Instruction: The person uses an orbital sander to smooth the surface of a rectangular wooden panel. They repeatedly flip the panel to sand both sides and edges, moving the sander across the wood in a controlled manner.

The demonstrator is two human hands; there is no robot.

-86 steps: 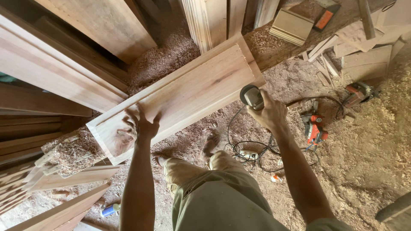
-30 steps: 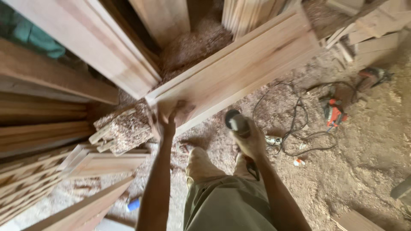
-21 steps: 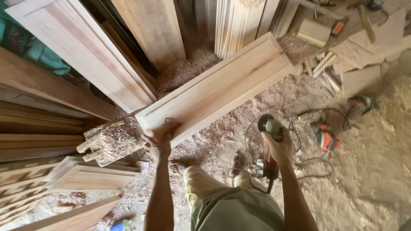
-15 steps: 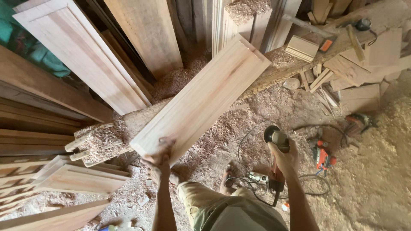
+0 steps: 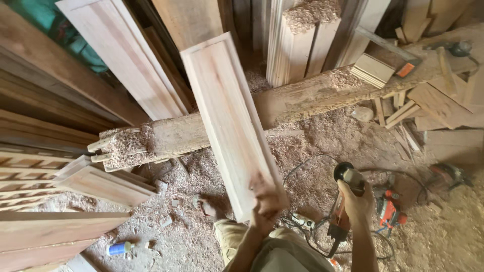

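A long pale wooden panel (image 5: 227, 116) with a raised border points away from me, resting across a rough log beam (image 5: 302, 98). My left hand (image 5: 266, 206) grips its near end. In my right hand (image 5: 355, 201) I hold an orange angle grinder (image 5: 344, 194) with its disc end up, off to the right of the panel. Its cable loops over the sawdust floor below. My foot in a sandal (image 5: 204, 205) stands just left of the panel's near end.
Planks and panels (image 5: 126, 65) lean at the left and back. Another orange power tool (image 5: 390, 209) lies on the floor beside the grinder. Offcuts (image 5: 428, 106) pile at the right. A blue-and-white can (image 5: 118, 248) lies low left. Sawdust covers the floor.
The panel has swung from lying diagonally along the beam to pointing away from me across it, my left hand staying on its near end. The grinder hand has stayed low at the right.
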